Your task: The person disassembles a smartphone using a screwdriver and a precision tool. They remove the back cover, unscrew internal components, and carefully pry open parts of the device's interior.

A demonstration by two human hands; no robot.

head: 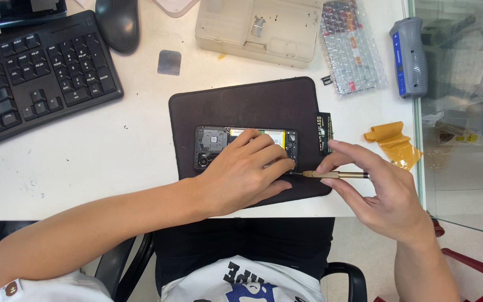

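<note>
An opened phone (pixel 213 142) with its back cover off lies on a dark mat (pixel 241 103), its battery and circuit parts exposed. My left hand (pixel 247 173) rests flat on the phone's right half and pins it down. My right hand (pixel 375 193) holds a thin gold screwdriver (pixel 336 175) level, with its tip at the phone's lower right corner, right by my left fingertips. The phone's lower right part is hidden under my left hand.
A black keyboard (pixel 29 72) and a mouse (pixel 118 22) sit at the back left. A clear plastic parts box (pixel 258 28), a bubble-wrap bag (pixel 350 47), a grey-blue tool (pixel 409 56) and yellow tape (pixel 392 142) lie near the table's right edge. A small grey square (pixel 169 62) lies behind the mat.
</note>
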